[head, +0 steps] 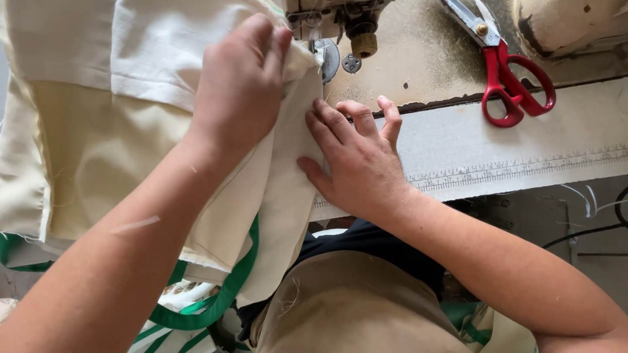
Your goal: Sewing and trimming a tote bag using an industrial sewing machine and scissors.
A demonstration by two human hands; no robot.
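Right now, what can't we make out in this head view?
- Needle and presser foot: mostly hidden by the left hand and cream fabric.
- Left fingertips: tucked behind a fabric fold.
- Sewing machine body: cut off by the top edge.
- Red-handled scissors: blade tips cut off at the top.
- Under the right hand: seam edge hidden.

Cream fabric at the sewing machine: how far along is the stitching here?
Done: the cream fabric already lies under the presser foot, most of it bunched left. In hand: the left hand presses it by the foot, the right hand flattens its edge. Left: the strip toward the lap looks unfed; red scissors lie untouched.
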